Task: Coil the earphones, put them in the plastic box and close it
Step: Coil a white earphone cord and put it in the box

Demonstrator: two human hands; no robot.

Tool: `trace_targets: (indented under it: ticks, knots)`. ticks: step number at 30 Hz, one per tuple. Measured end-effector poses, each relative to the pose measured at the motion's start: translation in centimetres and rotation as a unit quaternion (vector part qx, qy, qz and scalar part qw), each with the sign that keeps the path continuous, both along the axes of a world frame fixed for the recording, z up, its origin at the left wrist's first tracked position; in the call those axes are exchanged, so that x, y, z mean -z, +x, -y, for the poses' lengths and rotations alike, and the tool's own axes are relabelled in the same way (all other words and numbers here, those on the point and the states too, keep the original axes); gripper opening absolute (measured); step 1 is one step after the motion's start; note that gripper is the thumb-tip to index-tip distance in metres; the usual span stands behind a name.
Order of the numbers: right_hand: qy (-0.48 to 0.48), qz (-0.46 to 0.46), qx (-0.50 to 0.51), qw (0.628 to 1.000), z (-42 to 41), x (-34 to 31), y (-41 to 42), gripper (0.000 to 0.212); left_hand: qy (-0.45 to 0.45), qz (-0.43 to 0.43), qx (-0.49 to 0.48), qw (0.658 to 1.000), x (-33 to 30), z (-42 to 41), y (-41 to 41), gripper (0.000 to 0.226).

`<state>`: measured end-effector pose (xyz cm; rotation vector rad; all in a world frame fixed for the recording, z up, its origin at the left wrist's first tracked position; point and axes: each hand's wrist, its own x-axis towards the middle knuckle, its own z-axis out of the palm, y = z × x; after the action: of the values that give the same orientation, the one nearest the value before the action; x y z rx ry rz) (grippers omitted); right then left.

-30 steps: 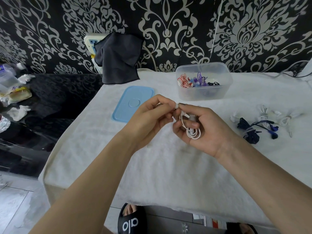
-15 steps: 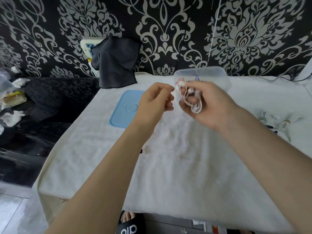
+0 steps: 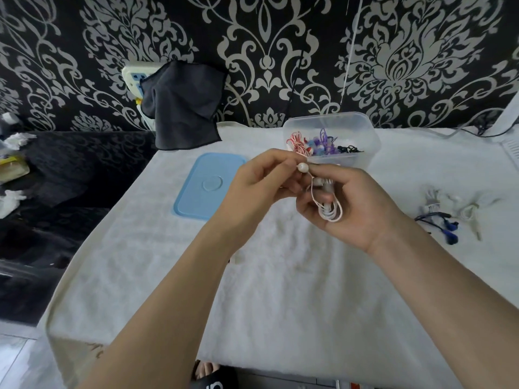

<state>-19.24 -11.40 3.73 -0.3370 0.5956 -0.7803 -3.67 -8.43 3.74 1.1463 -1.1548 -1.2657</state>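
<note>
My right hand [image 3: 348, 203] holds a coiled pair of white earphones [image 3: 330, 210], the loops hanging over its fingers. My left hand [image 3: 258, 186] pinches one white earbud at the end of that cord, just left of the coil. Both hands hover above the white towel, in front of the clear plastic box [image 3: 365, 130], which stands open and holds red-white, purple and black coiled earphones. Its blue lid [image 3: 207, 186] lies flat on the towel to the left.
Blue earphones [image 3: 446, 226] and white earphones [image 3: 466, 209] lie loose on the towel at the right. A dark cloth [image 3: 182, 108] hangs against the patterned wall behind the lid. A dark glossy surface with clutter borders the table on the left.
Both hands rose toward the box half a second ago, then came back slightly toward me. The left hand keeps its pinch on the earbud beside the coil.
</note>
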Motion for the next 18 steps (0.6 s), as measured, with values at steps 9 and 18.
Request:
trace_targets:
  ticks: [9, 18]
  knots:
    - [0.006, 0.026, -0.018, 1.000, -0.36, -0.65, -0.23, 0.010, -0.023, -0.007, 0.006, 1.000, -0.65, -0.60, -0.11, 0.013]
    - [0.006, 0.016, -0.013, 1.000, 0.04, -0.30, -0.06, 0.011, -0.035, 0.039, -0.026, 0.998, -0.39, -0.27, -0.25, 0.011]
